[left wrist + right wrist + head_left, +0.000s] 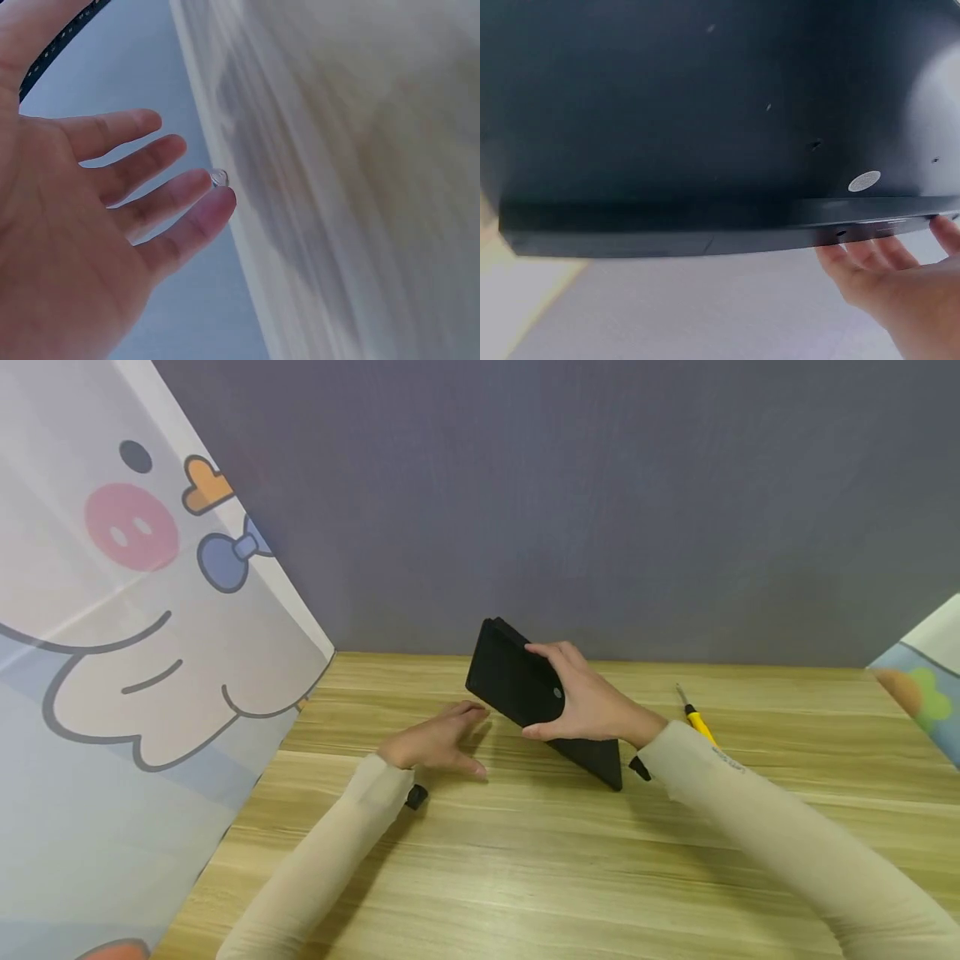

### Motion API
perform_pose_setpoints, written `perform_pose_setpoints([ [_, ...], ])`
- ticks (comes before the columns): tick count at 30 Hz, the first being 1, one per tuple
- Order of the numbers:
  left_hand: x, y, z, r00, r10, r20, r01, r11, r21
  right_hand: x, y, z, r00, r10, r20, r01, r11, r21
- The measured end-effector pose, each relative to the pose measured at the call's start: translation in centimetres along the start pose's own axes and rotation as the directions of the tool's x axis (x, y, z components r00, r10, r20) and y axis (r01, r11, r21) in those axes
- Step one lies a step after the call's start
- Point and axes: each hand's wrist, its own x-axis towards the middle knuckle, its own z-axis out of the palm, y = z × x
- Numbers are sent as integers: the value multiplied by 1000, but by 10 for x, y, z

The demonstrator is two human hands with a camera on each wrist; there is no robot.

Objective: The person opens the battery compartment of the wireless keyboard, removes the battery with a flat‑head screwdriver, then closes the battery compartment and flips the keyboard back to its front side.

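Observation:
My right hand (592, 697) grips a flat black device (510, 681) by its edges, thumb on the near side and fingers on the far side. The device is tilted, its upper left end raised and its lower right corner low over the table. A small round silver badge (864, 181) sits near one edge of its face in the right wrist view. Just left of the device, my left hand (442, 743) hovers with fingers extended and thumb apart. In the left wrist view, a tiny clear, shiny piece (219, 177) shows right at the fingertips.
A yellow-handled screwdriver (700, 724) lies on the wooden table (510, 868), partly behind my right sleeve. A grey wall panel (600, 510) rises at the table's back edge. A cartoon-printed sheet (150, 652) stands along the left, and another printed sheet (918, 685) at the right.

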Motion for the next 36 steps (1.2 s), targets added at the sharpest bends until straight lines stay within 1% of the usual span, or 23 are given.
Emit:
perform_pose_setpoints([
  [2,4,4,0,1000,-5,-1,5,1000,-8,-1,-1,-2,1000,-7,-28,7,1000,5],
  [4,9,9,0,1000,15,-14,-15,1000,-15,-2,-2,-4,999,-11,-45,11,1000,8],
  [8,17,15,1,994,100,-51,-100,995,-7,-4,-3,-4,998,-4,-67,5,1000,24],
  [10,20,18,2,990,129,-57,-129,992,-2,-5,-4,-4,996,-5,-84,9,999,50],
  [13,22,24,2,991,126,-54,-126,992,-9,-5,-3,-5,992,-29,-123,43,993,108],
  [17,26,30,4,993,104,-51,-105,994,-22,-5,-2,-5,979,-80,-186,112,979,168],
  [22,33,35,7,988,136,-71,-139,989,-47,-7,0,-5,959,-125,-255,184,957,222],
  [26,39,42,11,984,152,-88,-161,982,-101,-14,-11,-12,945,-142,-295,230,930,288],
  [29,44,48,13,983,160,-89,-170,978,-122,-21,-20,-18,938,-138,-320,244,914,323],
  [36,54,59,18,981,179,-78,-188,973,-136,-33,-13,-19,907,-168,-386,308,889,339],
])
